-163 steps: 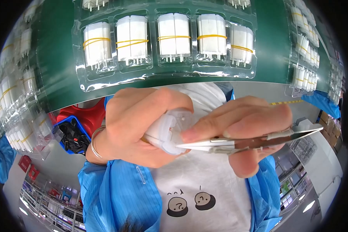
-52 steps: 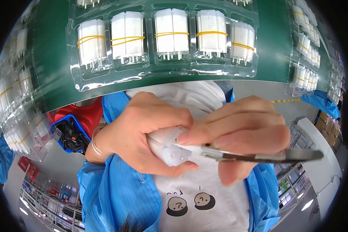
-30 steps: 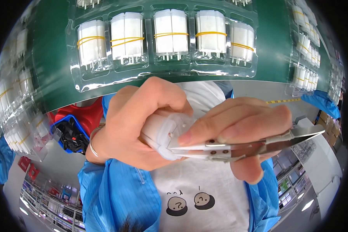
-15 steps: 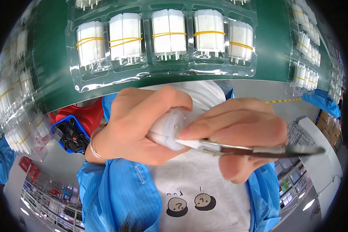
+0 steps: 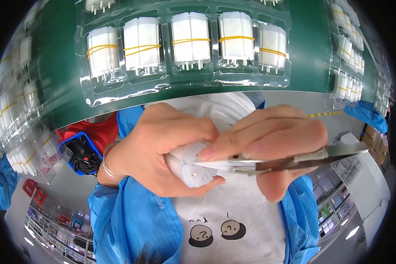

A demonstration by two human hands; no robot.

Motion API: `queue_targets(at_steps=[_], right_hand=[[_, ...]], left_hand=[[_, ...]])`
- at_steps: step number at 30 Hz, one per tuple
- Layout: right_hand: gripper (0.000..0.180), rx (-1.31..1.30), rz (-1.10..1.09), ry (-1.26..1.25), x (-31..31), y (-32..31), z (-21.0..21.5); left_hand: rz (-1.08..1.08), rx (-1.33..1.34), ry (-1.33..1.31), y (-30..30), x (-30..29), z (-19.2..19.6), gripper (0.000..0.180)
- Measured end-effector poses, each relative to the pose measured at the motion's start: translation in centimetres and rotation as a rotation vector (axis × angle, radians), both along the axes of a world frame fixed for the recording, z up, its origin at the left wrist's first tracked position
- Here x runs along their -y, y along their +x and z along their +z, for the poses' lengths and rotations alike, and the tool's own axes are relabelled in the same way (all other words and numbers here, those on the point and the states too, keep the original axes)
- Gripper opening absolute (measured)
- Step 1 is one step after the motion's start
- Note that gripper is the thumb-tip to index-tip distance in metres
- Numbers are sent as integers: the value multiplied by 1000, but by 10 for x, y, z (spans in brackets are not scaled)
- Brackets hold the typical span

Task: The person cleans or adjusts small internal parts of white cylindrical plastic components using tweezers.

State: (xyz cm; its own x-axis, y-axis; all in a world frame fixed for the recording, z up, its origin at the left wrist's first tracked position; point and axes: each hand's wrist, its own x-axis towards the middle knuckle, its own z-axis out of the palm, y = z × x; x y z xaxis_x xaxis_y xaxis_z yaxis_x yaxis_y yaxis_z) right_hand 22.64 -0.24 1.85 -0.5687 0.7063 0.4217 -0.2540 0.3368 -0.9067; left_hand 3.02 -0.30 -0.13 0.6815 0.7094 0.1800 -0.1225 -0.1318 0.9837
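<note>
My left hand is wrapped round a bundle of white, translucent plastic tubes. The bundle's rounded ends point toward my right hand, and small pin-like spots show on them. Between the thumb and fingers of my right hand is a pair of metal tweezers with pale tips. Those tips reach to the end of the bundle and appear to touch it; the exact contact spot is partly hidden by my fingertips. Both hands are in front of my white shirt, short of the bench edge.
On the green bench lies a clear plastic tray with several banded white tube bundles. More trays of tubes line both sides. Below the bench at left are a red stool and a blue bin of black parts.
The bundle has tilted in my left hand, its ends now lower and more exposed. My right hand has shifted slightly, and the tweezers have turned, their far end higher.
</note>
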Motion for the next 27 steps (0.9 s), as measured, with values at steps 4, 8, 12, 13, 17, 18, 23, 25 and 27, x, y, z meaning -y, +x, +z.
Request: queue_targets(at_steps=[4, 8, 12, 13, 17, 18, 23, 25, 27], right_hand=[[39, 195, 176, -111, -6, 11, 14], [41, 37, -203, 21, 15, -8, -4], [41, 92, -456, 76, 24, -18, -7], [42, 21, -374, -34, 22, -15, -7], [41, -124, -26, -77, -4, 0, -8], [41, -157, 15, -95, -3, 2, -4], [42, 46, -19, 28, -4, -3, 19], [42, -5, -53, -2, 1, -9, 12], [44, -84, -152, -51, 12, -14, 1]], left_hand=[[37, -8, 5, -1, 5, -1, 29], [26, -26, -6, -1, 1, -3, 29], [65, -113, 92, 3, -2, -1, 30], [109, -93, 87, 3, -1, 0, 31], [266, -86, 107, -1, 4, 1, 36], [256, -79, 109, -1, 2, 1, 36], [399, 62, 113, 10, 11, -8, 36], [420, -10, 121, 9, 15, -3, 35], [430, -71, 131, 7, 15, -2, 34]])
